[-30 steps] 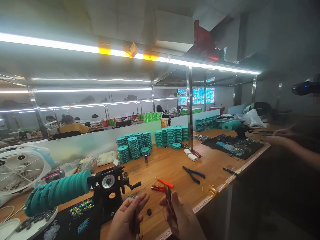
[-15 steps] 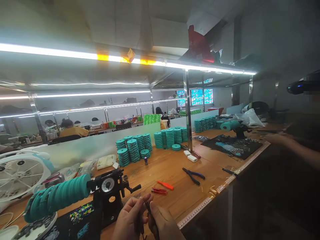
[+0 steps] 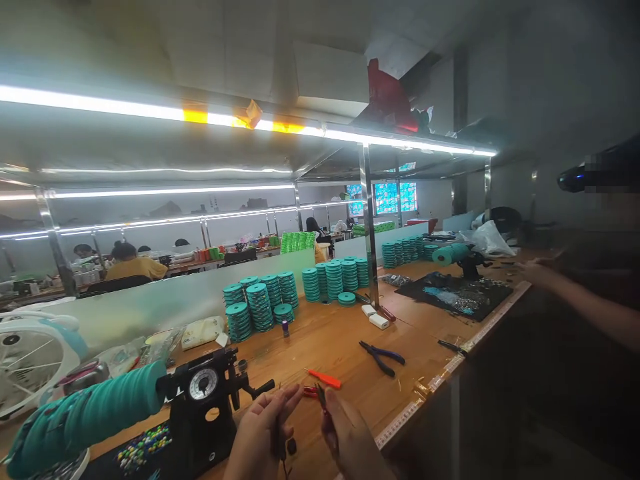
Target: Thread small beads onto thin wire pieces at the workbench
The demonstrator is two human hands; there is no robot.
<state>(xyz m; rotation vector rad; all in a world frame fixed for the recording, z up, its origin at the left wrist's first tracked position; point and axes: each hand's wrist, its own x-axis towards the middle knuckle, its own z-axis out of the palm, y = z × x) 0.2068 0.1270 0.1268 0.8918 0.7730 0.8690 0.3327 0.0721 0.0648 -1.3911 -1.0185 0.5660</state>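
Observation:
My left hand is closed, thumb and fingers pinched on a thin dark cord whose end hangs below the palm. Just right of it, my right hand is closed around a small dark pointed tool; its tip sticks up past the thumb, and its exact kind is hidden by the fingers. A small black piece shows between the hands. Beyond the fingers lie an orange-handled tool and a red item, partly covered by my hands.
A black hand-crank winder carrying turquoise spools stands left, near colourful beads and a white fan. Pliers lie right. Stacked turquoise spools line the back. A co-worker's arm reaches in at right.
My hands have moved apart, the right one shifting rightward with the pointed tool. The small black piece now shows between them. The view has shifted slightly.

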